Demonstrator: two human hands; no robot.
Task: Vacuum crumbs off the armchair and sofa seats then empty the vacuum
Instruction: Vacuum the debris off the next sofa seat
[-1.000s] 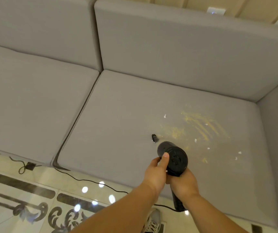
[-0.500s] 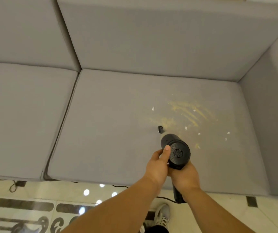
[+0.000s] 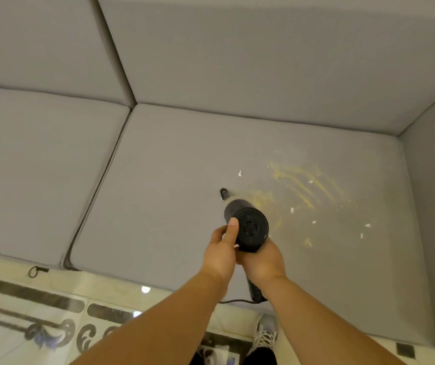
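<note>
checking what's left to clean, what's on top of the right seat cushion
Yellow crumbs and white bits lie on the seat cushion; the vacuum hides whatever lies beneath it.

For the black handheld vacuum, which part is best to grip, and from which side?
Grip the vacuum by its slim handle below the round body, coming from the rear, as the right hand does; the left hand steadies the body, nozzle pointing away.

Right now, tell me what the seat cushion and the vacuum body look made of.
Seat cushion: grey woven fabric, matte, faint weave, piped edges. Vacuum: probably black plastic, smooth with a slight sheen and moulded ribs on its rear cap.
</note>
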